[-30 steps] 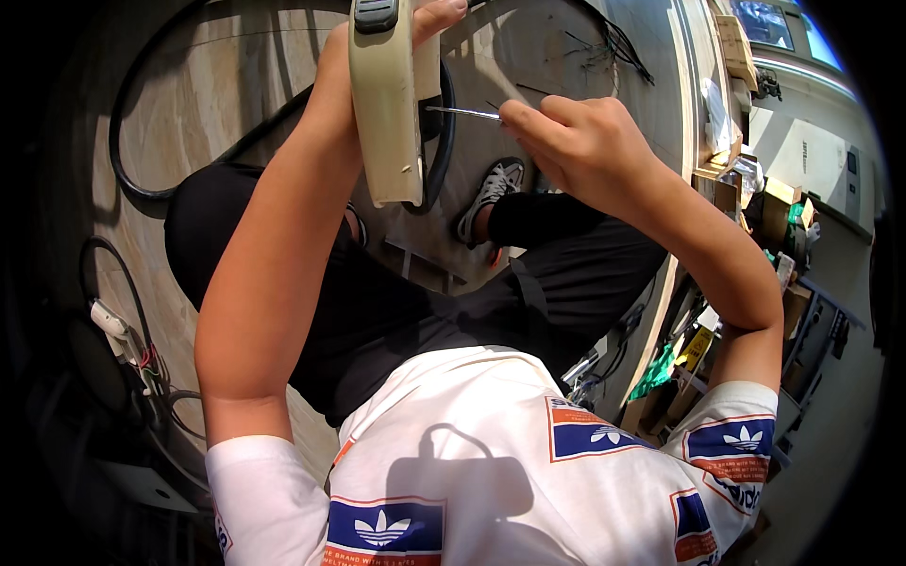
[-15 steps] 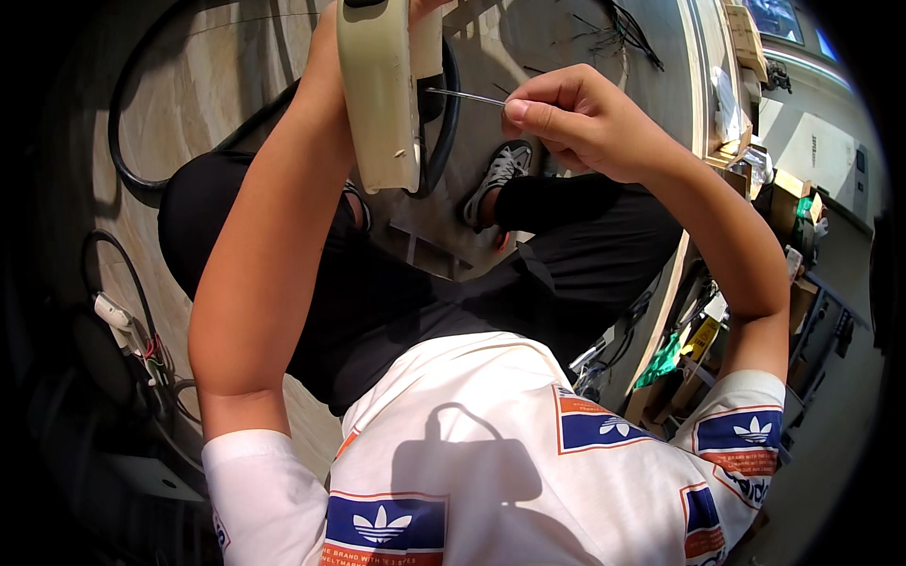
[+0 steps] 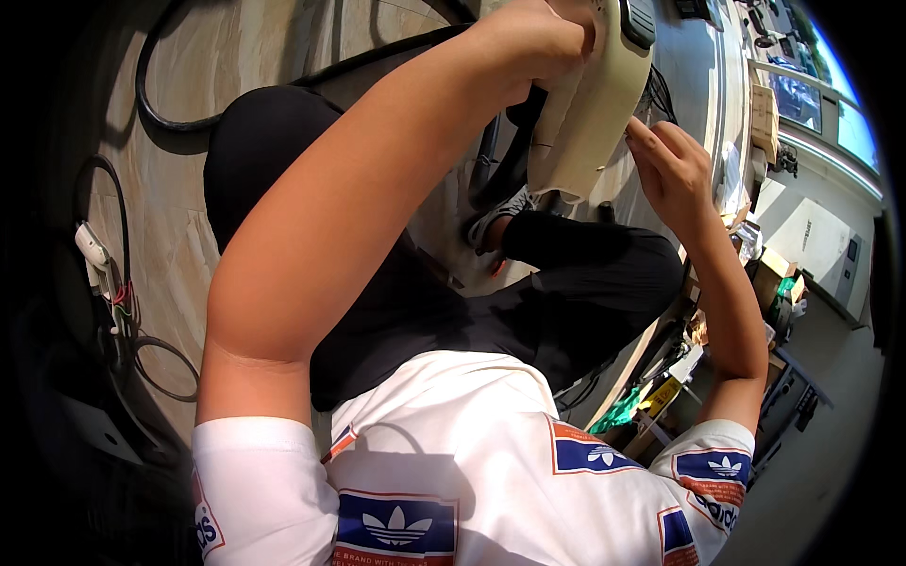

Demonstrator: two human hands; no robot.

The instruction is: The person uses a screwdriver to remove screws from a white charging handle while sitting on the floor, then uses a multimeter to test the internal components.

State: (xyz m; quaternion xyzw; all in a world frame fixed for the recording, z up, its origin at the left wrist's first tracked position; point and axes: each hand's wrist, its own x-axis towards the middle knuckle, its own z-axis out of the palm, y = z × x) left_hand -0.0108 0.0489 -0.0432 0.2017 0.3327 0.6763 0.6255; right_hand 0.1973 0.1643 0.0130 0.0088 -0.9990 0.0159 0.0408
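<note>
At the top, right of the middle, a cream plastic charging gun (image 3: 590, 118) is held up on a slant, a black button (image 3: 639, 21) at its upper end. My left hand (image 3: 559, 40) is closed round its upper part from the left, with some fingers hidden behind it. Beneath the shell hangs a black cable (image 3: 500, 160). My right hand (image 3: 672, 170) is pinched at the shell's right edge, index fingertip touching or very near it. Whatever lies between those fingertips is hidden; the thin metal rod from the earlier picture does not show now.
Thick black cable (image 3: 377, 64) curves over the marble-patterned floor (image 3: 179, 264) on the left. A white connector (image 3: 92, 245) with bared coloured wires lies there too. On the right stand cardboard boxes (image 3: 774, 269) and a green bag (image 3: 618, 412). My legs are bent below the work.
My left hand has carried the charging gun to the right and turned it. My right hand has moved right and down, from the shell's open side to its right edge; the rod went out of sight.
</note>
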